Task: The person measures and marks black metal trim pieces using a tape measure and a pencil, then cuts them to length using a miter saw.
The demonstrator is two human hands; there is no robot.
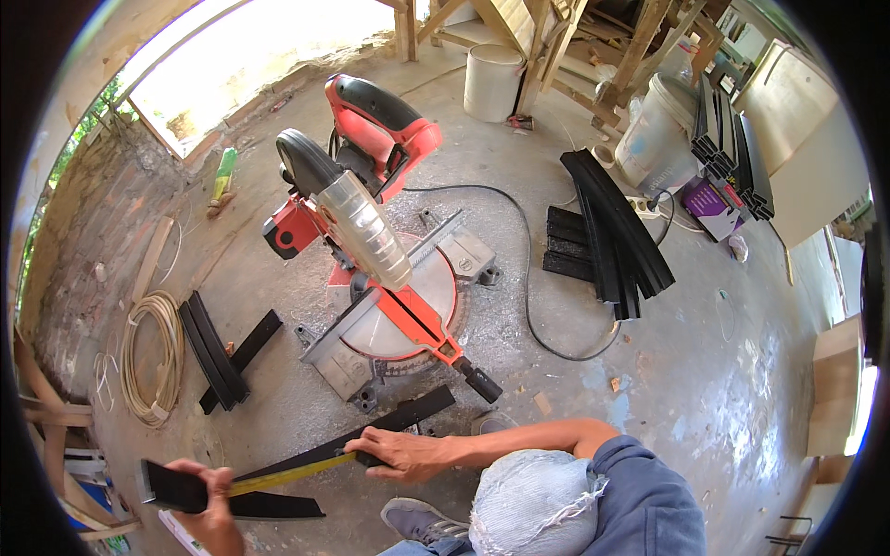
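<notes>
**A:** ok so I'm standing by the saw, what's in those hands?

**B:** Left hand [211,505] has its fingers wrapped round the end of a black profile [173,488]. Right hand [400,451] is curled over the dark case of a tape measure, with the yellow blade [297,471] pulled out between the two. Can't tell if the hook is on the profile, the fingers hide it.

**A:** why hold it like that?

**B:** My guess: two hands spread apart keep the blade straight, and it runs right along a long black strip [320,450], so they can be read against each other. That strip lies low between the person and the miter saw [375,236], handy to both imo.

**A:** same piece as the one in the left hand?

**B:** Honestly can't say, the hand covers the join.

**A:** which way's it pointing?

**B:** Long axis goes slantwise, near end by the left hand, far end off to the right and away from the person, just short of the saw's black handle [480,381]. The blade lies nearly parallel.
</notes>
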